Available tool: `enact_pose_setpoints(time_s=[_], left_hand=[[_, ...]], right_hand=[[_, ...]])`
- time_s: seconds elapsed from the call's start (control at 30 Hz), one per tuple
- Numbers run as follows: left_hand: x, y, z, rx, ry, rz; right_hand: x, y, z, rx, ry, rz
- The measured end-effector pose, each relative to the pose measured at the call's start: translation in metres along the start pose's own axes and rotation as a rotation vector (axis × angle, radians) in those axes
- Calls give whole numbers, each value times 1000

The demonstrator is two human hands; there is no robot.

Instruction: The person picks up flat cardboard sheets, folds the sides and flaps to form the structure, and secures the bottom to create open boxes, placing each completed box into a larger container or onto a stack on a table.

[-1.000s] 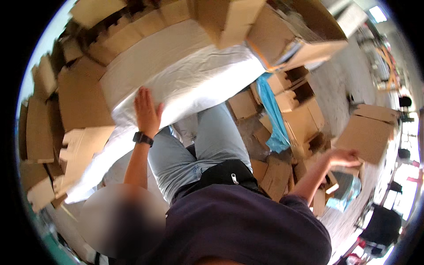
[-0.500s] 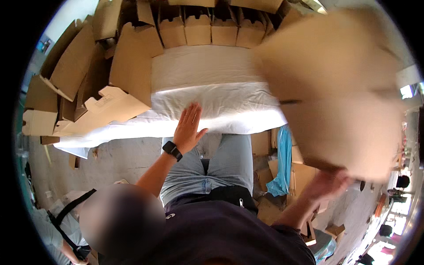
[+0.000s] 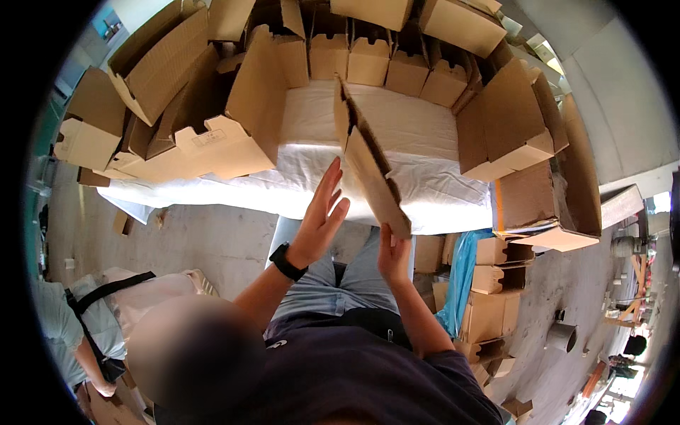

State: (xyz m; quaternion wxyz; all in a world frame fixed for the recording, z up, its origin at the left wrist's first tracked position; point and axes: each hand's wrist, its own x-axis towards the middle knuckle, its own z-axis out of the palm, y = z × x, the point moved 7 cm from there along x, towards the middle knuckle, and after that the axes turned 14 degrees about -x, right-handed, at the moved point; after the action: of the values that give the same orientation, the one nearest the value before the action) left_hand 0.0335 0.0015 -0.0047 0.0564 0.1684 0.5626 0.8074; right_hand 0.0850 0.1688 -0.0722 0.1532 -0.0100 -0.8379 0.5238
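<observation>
A folded-flat brown cardboard box (image 3: 370,170) stands nearly on edge above the white cloth-covered table (image 3: 301,163), tilted with its upper end to the left. My right hand (image 3: 394,255) grips its near lower corner between thumb and fingers. Just left of the cardboard is my left hand (image 3: 320,225), its fingers stretched out and the thumb apart, holding nothing; whether the fingertips touch the cardboard I cannot tell. A dark watch (image 3: 287,262) sits on my left wrist.
Open cardboard boxes (image 3: 205,145) crowd the table's left side, and a row of narrow ones (image 3: 368,60) lines the back. More boxes (image 3: 506,131) stand at the right. Below hang blue plastic (image 3: 459,283) and stacked cartons (image 3: 489,312). Another person (image 3: 78,340) is at the lower left.
My right hand has brought the cardboard from the far right to the middle, turning it edge-on. My left hand has moved slightly right. The view has shifted, showing boxes at the right.
</observation>
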Motion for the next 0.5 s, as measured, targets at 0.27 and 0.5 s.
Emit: enact_pose_setpoints(time_s=[0.27, 0.5], left_hand=[[-2, -4, 13, -260, 36, -70], [-5, 3, 9, -344, 15, -143]], right_hand=[[-2, -57, 3, 138, -334, -155], [12, -80, -5, 323, -331, -180]])
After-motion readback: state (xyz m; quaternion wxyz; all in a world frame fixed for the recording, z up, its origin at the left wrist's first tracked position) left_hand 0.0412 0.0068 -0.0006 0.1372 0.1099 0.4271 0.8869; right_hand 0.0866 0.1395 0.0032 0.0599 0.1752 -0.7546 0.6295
